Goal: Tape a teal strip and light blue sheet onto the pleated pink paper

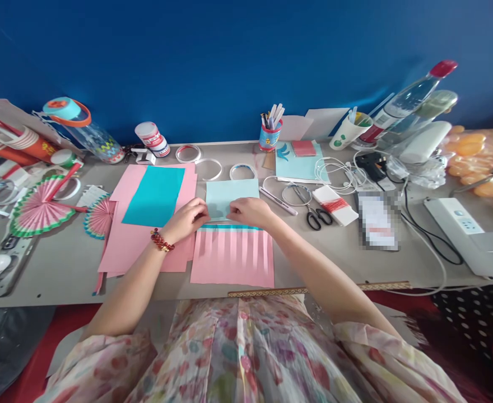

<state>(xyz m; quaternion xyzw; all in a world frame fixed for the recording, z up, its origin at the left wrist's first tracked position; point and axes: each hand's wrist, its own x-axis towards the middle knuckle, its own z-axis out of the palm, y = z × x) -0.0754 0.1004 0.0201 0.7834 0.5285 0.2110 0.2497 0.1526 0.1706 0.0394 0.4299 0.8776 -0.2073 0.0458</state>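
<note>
Both hands pinch the near edge of a pale blue sheet of paper (232, 193). My left hand (190, 218), with a beaded bracelet on its wrist, is closed at the left corner. On the right part of that edge, my right hand (251, 213) is closed with curled fingers; the fingertips are partly hidden. Just below lies a pleated pink paper (232, 254) with a teal strip along its top edge. A teal sheet (156, 193) rests on a stack of pink paper (124, 252) left of my left hand.
Folded paper fans (40, 207) lie at the left. Tape rolls (243, 172), a pen cup (270, 134) and a bottle (89, 131) stand along the back. At the right are a pen (278, 201), scissors (319, 218), red thread on a white card (334, 205), cables and a power strip (460, 224).
</note>
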